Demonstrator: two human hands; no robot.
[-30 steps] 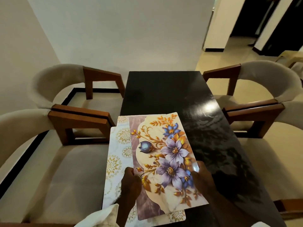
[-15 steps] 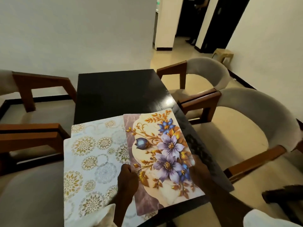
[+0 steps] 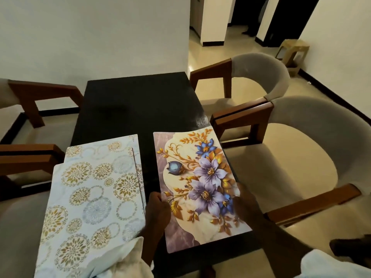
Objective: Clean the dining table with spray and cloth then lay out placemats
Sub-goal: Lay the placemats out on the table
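At eight o'clock on the black table (image 3: 136,105), two gold-medallion placemats (image 3: 90,197) lie one overlapping the other. At six o'clock the left hand (image 3: 158,209) reaches forward from a pale sleeve, thumb on top, and pinches the left edge of the single floral placemat (image 3: 200,187). At five o'clock the right hand (image 3: 245,201) grasps its right edge. The mat lies along the table's right side. Four chairs (image 3: 313,125) flank the table, two at nine o'clock and two at three.

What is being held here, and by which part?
The floral placemat: left hand grips its left edge, right hand its right edge, toward the near end.
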